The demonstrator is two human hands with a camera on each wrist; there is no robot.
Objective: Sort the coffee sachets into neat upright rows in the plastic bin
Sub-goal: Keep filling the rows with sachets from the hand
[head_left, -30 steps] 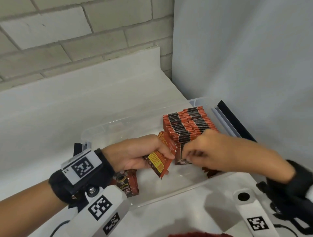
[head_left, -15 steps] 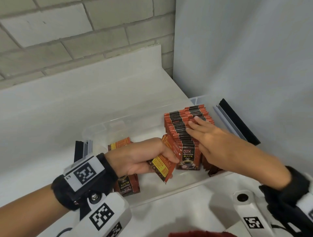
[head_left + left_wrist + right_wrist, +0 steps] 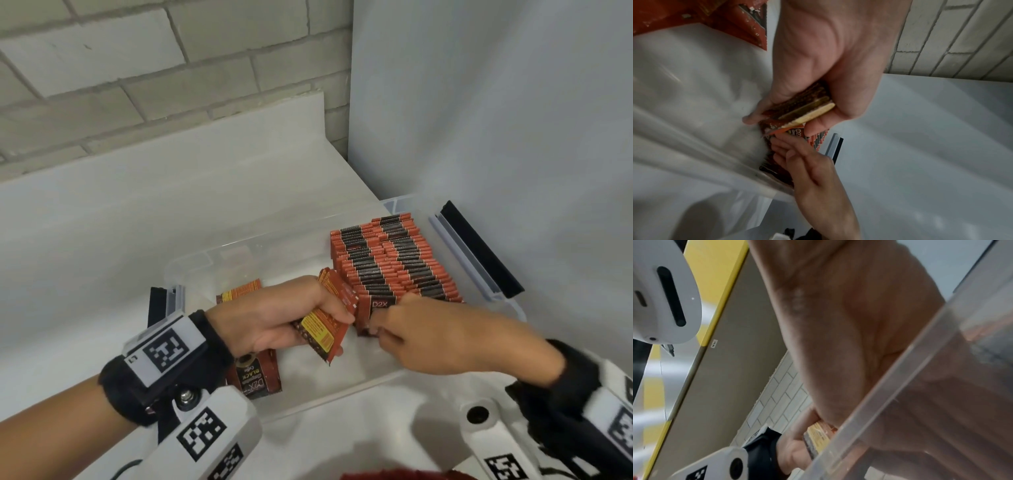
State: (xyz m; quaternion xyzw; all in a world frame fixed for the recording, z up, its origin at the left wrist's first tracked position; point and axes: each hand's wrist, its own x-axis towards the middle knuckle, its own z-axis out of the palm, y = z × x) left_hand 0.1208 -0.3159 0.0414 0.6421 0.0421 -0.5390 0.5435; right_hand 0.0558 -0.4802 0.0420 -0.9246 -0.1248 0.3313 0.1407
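Observation:
A clear plastic bin (image 3: 342, 402) sits on a white counter. Upright rows of red and black coffee sachets (image 3: 387, 260) fill its right part. My left hand (image 3: 284, 315) grips a small bundle of sachets (image 3: 320, 334) just left of the rows' front; the left wrist view shows the bundle (image 3: 803, 110) clamped between thumb and fingers. My right hand (image 3: 428, 332) reaches in from the right. Its fingers (image 3: 785, 146) lie fairly straight against the front "D2X" sachet (image 3: 378, 303), close to the bundle. Loose sachets (image 3: 255, 378) lie flat on the bin floor under my left wrist.
Black and grey latch handles stand at the bin's right end (image 3: 479, 253) and left end (image 3: 164, 301). A brick wall (image 3: 137, 85) runs behind the counter, and a white panel (image 3: 496, 120) stands close on the right. Another flat sachet (image 3: 239, 291) lies behind my left hand.
My right hand went from the bundle onto the top of the rows, lying flat, then drew back to the front sachet. The left hand with its bundle has barely moved.

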